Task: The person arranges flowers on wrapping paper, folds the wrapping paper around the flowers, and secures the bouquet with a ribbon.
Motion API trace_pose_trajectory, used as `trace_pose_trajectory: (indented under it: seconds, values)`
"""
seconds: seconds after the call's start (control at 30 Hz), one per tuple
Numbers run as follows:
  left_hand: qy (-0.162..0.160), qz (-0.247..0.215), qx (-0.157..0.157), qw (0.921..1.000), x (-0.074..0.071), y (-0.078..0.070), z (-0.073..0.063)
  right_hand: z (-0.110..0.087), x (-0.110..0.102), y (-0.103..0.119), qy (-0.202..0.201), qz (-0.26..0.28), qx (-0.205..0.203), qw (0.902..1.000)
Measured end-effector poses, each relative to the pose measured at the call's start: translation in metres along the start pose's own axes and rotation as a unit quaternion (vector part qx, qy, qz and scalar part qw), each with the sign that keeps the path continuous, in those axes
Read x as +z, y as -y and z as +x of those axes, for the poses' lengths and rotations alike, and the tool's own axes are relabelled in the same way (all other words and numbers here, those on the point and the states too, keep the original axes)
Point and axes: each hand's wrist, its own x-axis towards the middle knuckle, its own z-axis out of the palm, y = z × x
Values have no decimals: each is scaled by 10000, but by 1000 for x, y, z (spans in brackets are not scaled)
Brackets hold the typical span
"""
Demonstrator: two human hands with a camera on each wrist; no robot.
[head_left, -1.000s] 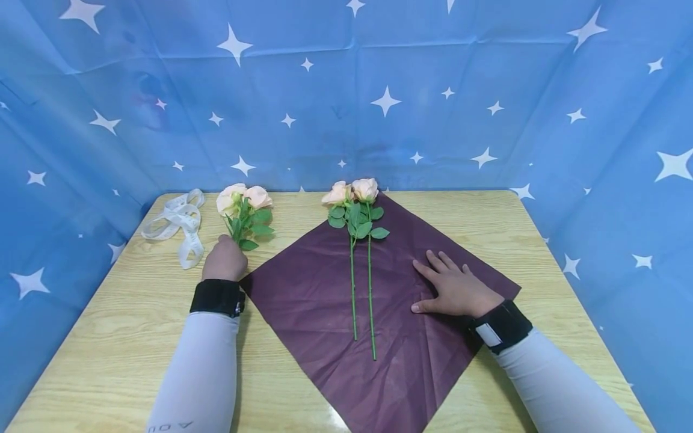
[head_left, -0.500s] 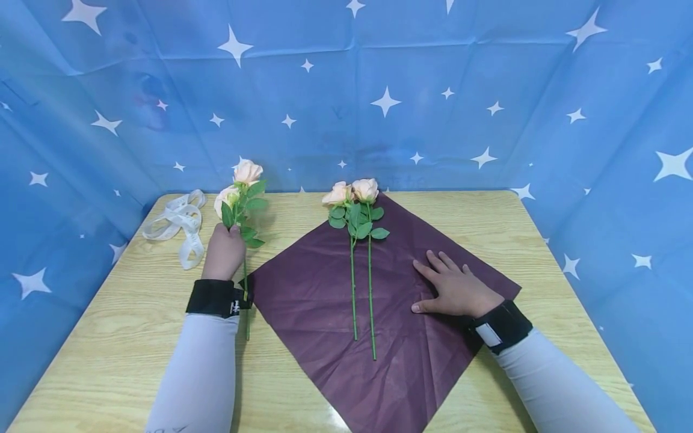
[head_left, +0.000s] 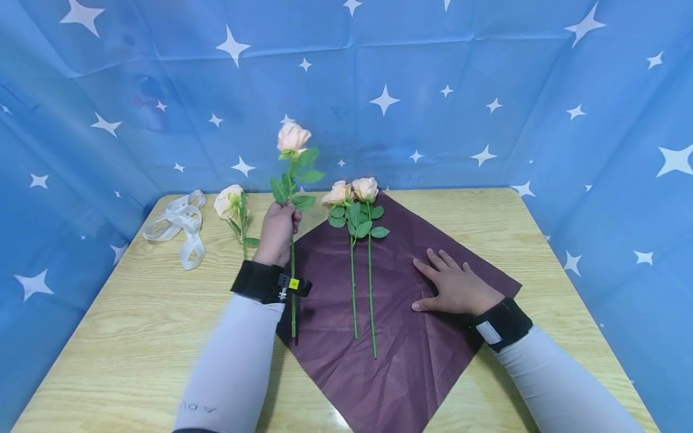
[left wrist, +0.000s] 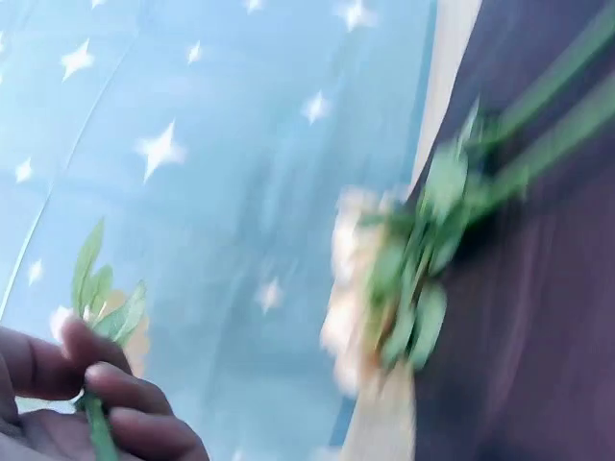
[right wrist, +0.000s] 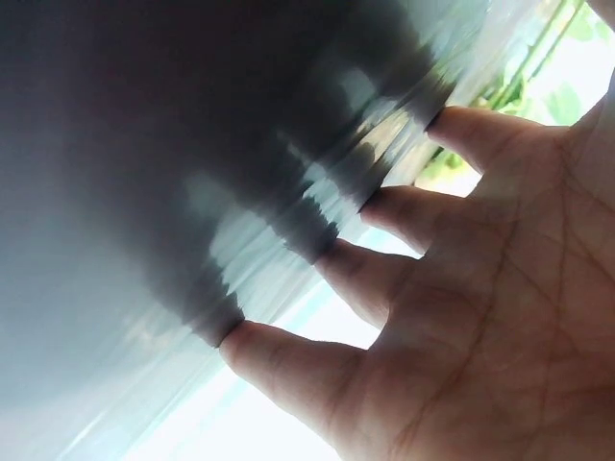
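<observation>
My left hand [head_left: 276, 234] pinches the green stem of a pale pink rose [head_left: 293, 138], which stands upright above the left part of the dark purple wrapping sheet [head_left: 400, 361]. In the left wrist view, curled fingers [left wrist: 135, 403] close round that stem just below its leaves. Two more pink roses [head_left: 365, 190] lie side by side on the sheet, blooms at its far corner and stems toward me. With fingers spread, my right hand [head_left: 452, 285] rests flat on the sheet's right half. The right wrist view shows its palm and fingertips against a dark, glossy surface.
A single cream rose [head_left: 230, 202] lies at the back left of the wooden table [head_left: 119, 337], its lower stem hidden by my left arm. Left of it is a loosely looped white ribbon [head_left: 186, 222]. A blue star-patterned cloth [head_left: 346, 78] hangs behind the table.
My left hand has lifted one rose from the pair at the left and carried it right, over the sheet. The other rose stays behind on the table. My right hand keeps its place.
</observation>
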Motion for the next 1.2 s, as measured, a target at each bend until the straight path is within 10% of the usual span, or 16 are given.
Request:
trace_pose_trajectory:
  seconds: [0.37, 0.8, 1.03, 1.2]
  values:
    - [1049, 1440, -632, 9820, 68, 34, -1, 1, 1, 1, 64, 23, -44, 10000]
    - [728, 2058, 233, 9756, 93, 64, 1, -1, -1, 3, 107, 40, -72, 9999]
    - [621, 3383, 462, 9379, 110, 68, -2, -2, -3, 1, 62, 19, -46, 10000]
    - [609, 4487, 522, 8901, 118, 70, -2, -3, -3, -1, 31, 31, -28, 10000]
